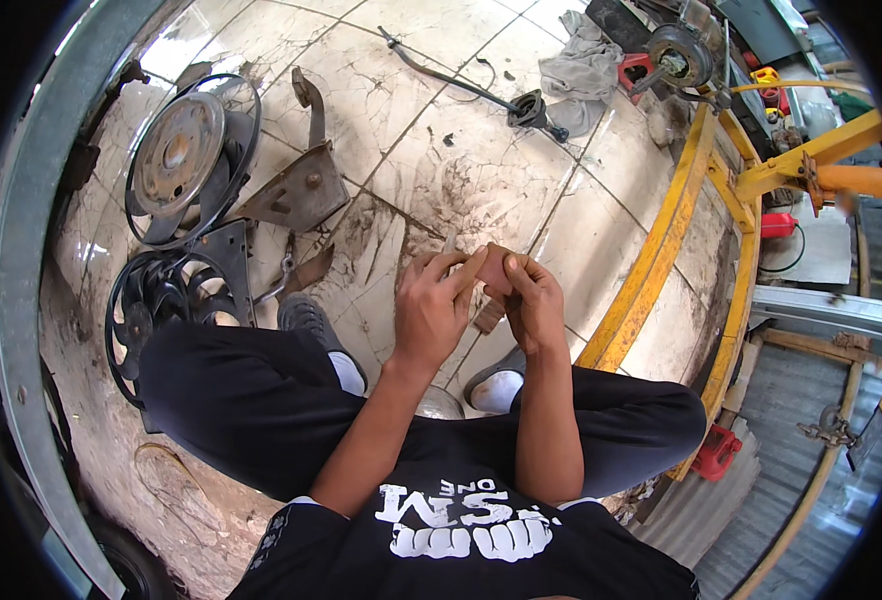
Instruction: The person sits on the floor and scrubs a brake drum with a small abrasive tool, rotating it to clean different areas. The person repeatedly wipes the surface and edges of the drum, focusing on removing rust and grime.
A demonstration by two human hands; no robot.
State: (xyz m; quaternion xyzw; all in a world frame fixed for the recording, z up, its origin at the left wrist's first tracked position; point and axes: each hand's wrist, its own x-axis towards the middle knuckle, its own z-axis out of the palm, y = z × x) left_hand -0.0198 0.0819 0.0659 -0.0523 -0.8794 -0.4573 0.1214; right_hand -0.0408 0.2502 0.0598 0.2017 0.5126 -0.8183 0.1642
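Between my hands, above the tiled floor, is a small flat reddish-brown piece point(498, 268) that looks like folded sandpaper. My right hand point(534, 305) pinches its right side with thumb and fingers. From the left, my left hand point(431, 305) has its fingers closed, the fingertips pressed to the piece's edge. A thin grey tip point(450, 242) shows just beyond my left fingers; whether that hand holds it is unclear. Below my right hand, a ridged brown block point(489, 316) is partly in view, and I cannot tell whether it is held or lies on the floor.
At left lie a rusty round fan assembly point(176, 155), a black fan point(166, 310) and a rusty metal bracket with an arm point(306, 185). A black cable-like rod point(451, 75) and grey rag point(581, 70) lie ahead. A yellow steel frame point(651, 265) stands at right.
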